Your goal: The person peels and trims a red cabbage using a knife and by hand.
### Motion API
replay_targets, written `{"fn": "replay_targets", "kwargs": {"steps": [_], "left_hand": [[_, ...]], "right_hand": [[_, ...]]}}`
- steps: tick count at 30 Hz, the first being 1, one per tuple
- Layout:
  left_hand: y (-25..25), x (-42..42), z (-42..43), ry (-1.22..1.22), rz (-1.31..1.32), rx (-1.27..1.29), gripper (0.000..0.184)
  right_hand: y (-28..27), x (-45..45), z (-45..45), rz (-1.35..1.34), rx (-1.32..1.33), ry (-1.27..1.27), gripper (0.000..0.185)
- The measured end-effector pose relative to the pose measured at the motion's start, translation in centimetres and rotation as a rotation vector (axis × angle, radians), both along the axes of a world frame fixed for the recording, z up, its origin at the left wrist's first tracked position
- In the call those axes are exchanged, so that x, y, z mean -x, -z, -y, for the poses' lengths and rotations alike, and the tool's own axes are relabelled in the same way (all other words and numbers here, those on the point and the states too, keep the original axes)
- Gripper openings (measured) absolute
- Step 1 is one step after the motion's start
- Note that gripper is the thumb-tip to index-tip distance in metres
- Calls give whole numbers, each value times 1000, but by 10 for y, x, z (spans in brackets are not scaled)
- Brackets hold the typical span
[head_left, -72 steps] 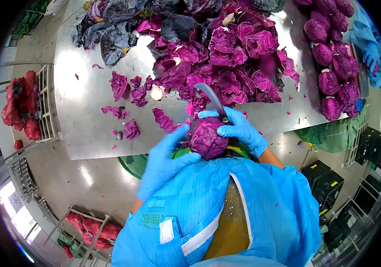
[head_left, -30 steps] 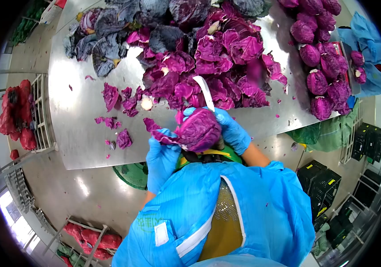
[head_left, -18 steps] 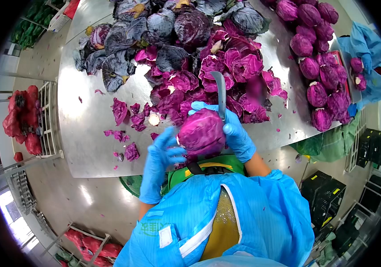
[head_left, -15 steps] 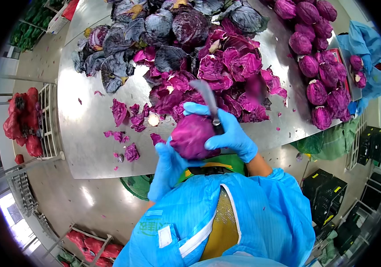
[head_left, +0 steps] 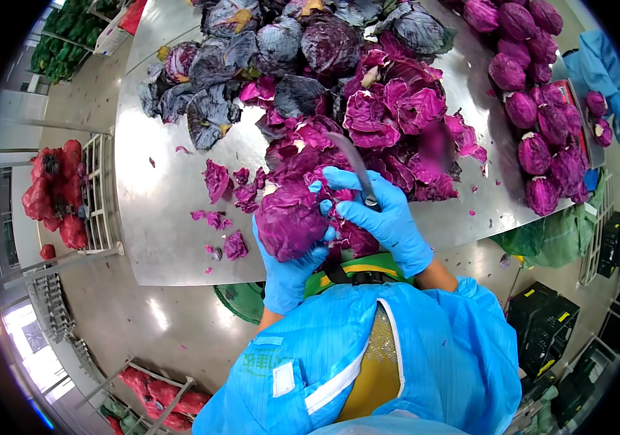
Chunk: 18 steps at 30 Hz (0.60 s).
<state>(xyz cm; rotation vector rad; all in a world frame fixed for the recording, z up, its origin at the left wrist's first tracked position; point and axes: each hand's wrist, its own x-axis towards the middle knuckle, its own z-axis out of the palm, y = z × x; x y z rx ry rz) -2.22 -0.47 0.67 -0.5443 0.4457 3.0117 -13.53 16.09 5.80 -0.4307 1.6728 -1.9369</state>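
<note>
My left hand (head_left: 282, 277), in a blue glove, cups a red cabbage (head_left: 289, 223) from below and the left side, just over the near edge of the metal table. My gloved right hand (head_left: 391, 222) grips a knife (head_left: 354, 161) with a curved blade pointing up and away; most of the handle is hidden. Its fingers also touch loose outer leaves (head_left: 353, 236) at the cabbage's right side. Whether these leaves are fully detached I cannot tell. Beyond both hands lies a heap of torn purple leaves (head_left: 397, 109).
Dark untrimmed cabbages (head_left: 277, 45) are piled at the table's (head_left: 168, 239) far side. Peeled cabbages (head_left: 534, 154) line its right, near another person's blue sleeve (head_left: 596, 65). Red sacks (head_left: 56, 192) sit on a rack at left; black crates (head_left: 544, 319) stand on the floor at right.
The cabbage has shifted slightly left and turned in my left hand. My right hand has moved to its right side, where leaves now hang away from it. The whole view has shifted a little.
</note>
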Motion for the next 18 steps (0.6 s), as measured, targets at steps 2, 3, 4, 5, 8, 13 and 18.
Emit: {"fn": "replay_targets", "kwargs": {"steps": [2,3,4,5,8,13,18], "left_hand": [[34,-13,-2,37,85,722,80],[27,-12,-2,25,85,561,78],[20,-10,-2,9,91,398,77],[13,-9,-2,-8,105,239,76],[-8,-7,-5,-119,211,15,76],[-16,-8,-2,-124,256,42,72],[-27,-5,-8,-95,368,283,66]], "right_hand": [[-16,1,3,203,86,-83,50],[-15,3,5,75,31,-129,54],[-12,8,7,-53,-24,-174,57],[-10,11,9,-181,-80,-219,61],[-10,13,6,-108,-60,-220,63],[7,14,3,-240,39,-222,59],[15,13,4,-603,-8,-187,46]]}}
